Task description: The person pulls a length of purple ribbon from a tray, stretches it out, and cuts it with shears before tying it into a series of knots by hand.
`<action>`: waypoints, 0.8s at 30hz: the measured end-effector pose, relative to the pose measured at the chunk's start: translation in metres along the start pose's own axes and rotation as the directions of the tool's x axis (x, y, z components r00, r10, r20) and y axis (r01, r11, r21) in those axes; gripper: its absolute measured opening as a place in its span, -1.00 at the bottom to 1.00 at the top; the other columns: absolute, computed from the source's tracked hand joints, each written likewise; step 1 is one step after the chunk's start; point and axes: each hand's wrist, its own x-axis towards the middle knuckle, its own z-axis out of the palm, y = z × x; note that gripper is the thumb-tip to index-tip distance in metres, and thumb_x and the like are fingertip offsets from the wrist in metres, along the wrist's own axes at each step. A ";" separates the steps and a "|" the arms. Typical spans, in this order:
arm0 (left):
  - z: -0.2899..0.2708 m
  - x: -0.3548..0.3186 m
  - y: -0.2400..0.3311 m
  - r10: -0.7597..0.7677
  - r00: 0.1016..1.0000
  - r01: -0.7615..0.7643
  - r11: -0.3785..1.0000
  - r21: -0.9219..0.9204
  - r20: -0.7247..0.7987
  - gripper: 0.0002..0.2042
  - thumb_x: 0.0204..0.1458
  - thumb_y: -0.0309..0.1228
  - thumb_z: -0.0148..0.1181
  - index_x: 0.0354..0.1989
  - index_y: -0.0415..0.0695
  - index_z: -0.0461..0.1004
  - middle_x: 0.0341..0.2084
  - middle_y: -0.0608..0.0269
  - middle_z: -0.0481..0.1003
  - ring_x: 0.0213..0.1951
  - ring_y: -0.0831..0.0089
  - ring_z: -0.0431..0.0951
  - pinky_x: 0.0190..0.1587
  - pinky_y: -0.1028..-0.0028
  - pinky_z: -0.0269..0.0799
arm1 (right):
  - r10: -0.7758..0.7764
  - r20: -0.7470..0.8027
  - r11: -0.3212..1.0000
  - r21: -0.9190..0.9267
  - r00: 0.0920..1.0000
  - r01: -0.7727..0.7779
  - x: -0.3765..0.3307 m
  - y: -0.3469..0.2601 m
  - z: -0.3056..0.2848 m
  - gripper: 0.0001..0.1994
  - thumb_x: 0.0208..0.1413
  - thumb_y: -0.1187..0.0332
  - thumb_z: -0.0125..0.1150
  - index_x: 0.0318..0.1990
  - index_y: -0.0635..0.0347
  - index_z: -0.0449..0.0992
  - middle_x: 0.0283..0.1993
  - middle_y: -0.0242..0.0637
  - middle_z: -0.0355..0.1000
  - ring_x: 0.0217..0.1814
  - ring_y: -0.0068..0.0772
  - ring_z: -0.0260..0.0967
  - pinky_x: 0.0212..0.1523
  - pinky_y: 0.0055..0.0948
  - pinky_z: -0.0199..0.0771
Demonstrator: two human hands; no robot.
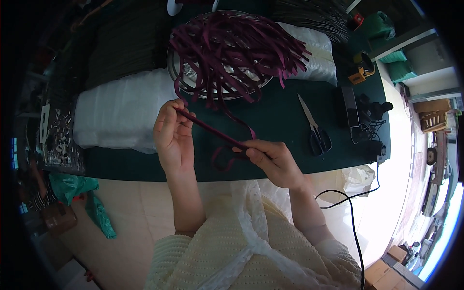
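A dark purple ribbon [212,129] is stretched slantwise between my two hands, just over the near part of the green table. My left hand [173,130] pinches its upper end between thumb and fingertips. Lower and to the right, my right hand [273,159] grips the other end, its fingers curled closed. A loose loop of ribbon hangs beside the right hand. Beyond my hands, a round metal tray [171,65] carries a large heap of purple ribbons [232,43], several trailing over its rim.
Scissors [314,126] with dark handles lie right of my hands. Clear-wrapped bundles [123,111] flank the tray. A black box [348,106], cables and a yellow tape dispenser [361,72] stand at the right. A tray of small parts [63,140] sits far left. A black cord [352,208] hangs off the edge.
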 end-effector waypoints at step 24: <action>-0.076 0.003 0.067 0.167 0.983 -0.175 0.979 -0.108 -0.081 -0.86 0.14 -0.46 -0.02 -0.24 -0.28 0.39 -0.27 0.18 0.40 -0.40 0.56 0.47 -0.08 0.48 0.38 | 0.204 0.069 0.968 0.135 0.977 -0.212 -0.005 0.017 -0.006 -0.82 0.14 0.41 0.05 -0.24 0.35 0.49 -0.61 -0.46 0.29 -0.58 -0.72 0.14 -0.59 -0.64 0.14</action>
